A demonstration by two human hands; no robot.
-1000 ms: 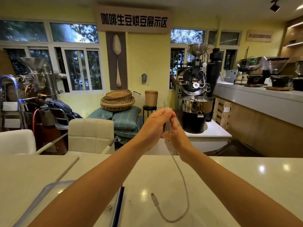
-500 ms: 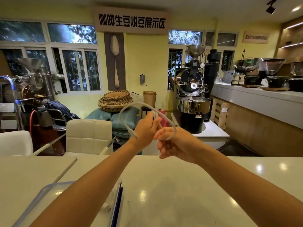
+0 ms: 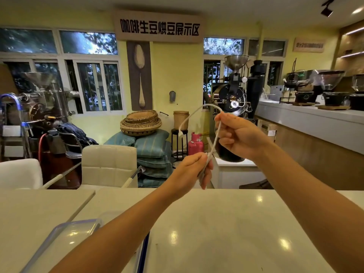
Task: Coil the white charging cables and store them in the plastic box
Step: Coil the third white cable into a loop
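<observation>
Left hand (image 3: 192, 170): raised above the table (image 3: 216, 223), fingers closed around the lower part of the cable (image 3: 213, 142), which is gathered in its grip; a short bit of white shows below the fingers. Right hand (image 3: 239, 135): higher and further right, thumb and fingers pinched on the same cable near its top. Hands near each other, not touching.

Cable: white, thin, held wholly in the air. One stretch runs taut and slightly slanted from the left hand up to the right hand. Beyond the right hand it arcs up and over to the left, then drops, ending in a small white plug (image 3: 180, 133) that hangs free (connector type too small to tell).

Box (image 3: 59, 233): clear plastic with a bluish rim, at the near left of the table, partly hidden under the left forearm. Its contents cannot be made out. A dark blue strip (image 3: 143, 251) lies just right of it, at the forearm's edge.

Table: pale, glossy, with lamp reflections; a seam divides it on the left.

Far side, left to right: two white chairs (image 3: 109, 164) against the table edge; stacked blue-green cushions (image 3: 153, 148) with woven trays (image 3: 140, 123) on top; a stool bearing a tan container (image 3: 180, 120); a red gas cylinder (image 3: 195, 144); a black roaster (image 3: 234, 91); a long counter (image 3: 315, 123) with dark machines at far right.
</observation>
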